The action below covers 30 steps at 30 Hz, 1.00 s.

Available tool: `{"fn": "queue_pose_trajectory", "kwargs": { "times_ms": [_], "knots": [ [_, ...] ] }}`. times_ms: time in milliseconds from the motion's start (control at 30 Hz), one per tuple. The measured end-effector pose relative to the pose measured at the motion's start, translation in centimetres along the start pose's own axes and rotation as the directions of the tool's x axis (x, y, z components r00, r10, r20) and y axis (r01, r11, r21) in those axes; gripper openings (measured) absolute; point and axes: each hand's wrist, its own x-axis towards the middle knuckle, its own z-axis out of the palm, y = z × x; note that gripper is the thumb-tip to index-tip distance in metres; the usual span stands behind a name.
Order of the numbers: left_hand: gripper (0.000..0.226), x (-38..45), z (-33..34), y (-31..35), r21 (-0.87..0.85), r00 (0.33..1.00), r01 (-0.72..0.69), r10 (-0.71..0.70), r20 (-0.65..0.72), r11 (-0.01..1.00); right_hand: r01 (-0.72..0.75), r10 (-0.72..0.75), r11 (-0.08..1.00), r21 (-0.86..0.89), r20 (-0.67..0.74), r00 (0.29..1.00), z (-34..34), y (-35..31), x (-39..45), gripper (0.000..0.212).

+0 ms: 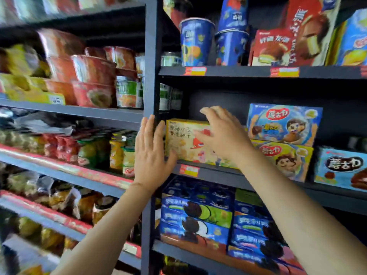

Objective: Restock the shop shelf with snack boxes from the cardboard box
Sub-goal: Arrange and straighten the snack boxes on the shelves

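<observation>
Between the two hands stands a yellow snack box (pixel 184 140), upright on the dark shelf (pixel 210 171), at the left end of its level, close to the grey upright post (pixel 151 76). The left hand (pixel 150 153) is flat and open, fingers straight and together, pointing up; its palm side lies against the left edge of the yellow snack box and the post, and the thumb reaches under the lower left corner of the box. The right hand (pixel 222 133) is also open, fingers spread and a little bent, over the right part of the box front. Whether it touches the box or only hovers before it, I cannot tell, because the hand is blurred. Neither hand closes around anything.

Right of the right hand, on the same shelf, a blue snack box (pixel 284 124) lies on top of a yellow cartoon box (pixel 286 157), and further right stands a light blue box (pixel 339 167). Above the hands, the next shelf carries blue paper cups (pixel 196 42) and red cake boxes (pixel 272 48). Below the hands, dark blue cookie boxes (pixel 198 213) are stacked in two piles. Left of the left hand, the neighbouring rack holds red noodle bowls (pixel 91 76) and rows of small jars (pixel 119 149), all blurred.
</observation>
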Motion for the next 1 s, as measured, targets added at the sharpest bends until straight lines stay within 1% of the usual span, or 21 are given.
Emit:
{"fn": "queue_pose_trajectory", "kwargs": {
  "times_ms": [67, 133, 167, 233, 300, 533, 767, 1000],
  "knots": [
    [0.072, 0.2, 0.8, -0.8, -0.012, 1.000, -0.001, 0.001, 0.016, 1.000, -0.065, 0.082, 0.991, -0.118, 0.147, 0.986, 0.3, -0.6, 2.8, 0.078],
    [0.075, 0.3, 1.5, -1.2, -0.032, 0.999, 0.028, -0.027, 0.033, 0.999, -0.132, 0.183, 0.971, -0.198, 0.271, 0.945, 0.9, -0.8, 4.5, 0.094],
    [0.075, 0.4, 1.9, -1.3, -0.042, 0.999, 0.037, -0.035, 0.038, 0.998, -0.158, 0.226, 0.962, -0.221, 0.325, 0.918, 1.2, -0.8, 5.1, 0.098],
    [0.074, 0.3, 2.5, -1.6, -0.049, 0.999, 0.035, -0.033, 0.037, 0.998, -0.198, 0.274, 0.954, -0.224, 0.390, 0.879, 1.6, -0.5, 5.7, 0.099],
    [0.071, 0.3, 3.1, -1.7, -0.038, 0.999, 0.028, -0.027, 0.023, 0.999, -0.213, 0.276, 0.957, -0.199, 0.384, 0.881, 1.8, -0.3, 6.1, 0.094],
    [0.067, 0.2, 3.7, -1.7, -0.021, 0.999, 0.019, -0.020, -0.046, 1.000, -0.151, 0.223, 0.959, -0.241, 0.309, 0.924, 2.7, -1.2, 6.3, 0.089],
    [0.063, 0.2, 3.6, -1.7, 0.016, 0.999, 0.010, -0.009, -0.044, 1.000, -0.132, 0.203, 0.957, -0.257, 0.275, 0.940, 3.2, -2.5, 6.6, 0.087],
    [0.060, 0.1, 3.8, -1.9, -0.012, 0.999, 0.010, -0.011, -0.051, 1.000, -0.124, 0.205, 0.947, -0.295, 0.261, 0.943, 3.4, -3.1, 6.8, 0.086]
  ]
}}
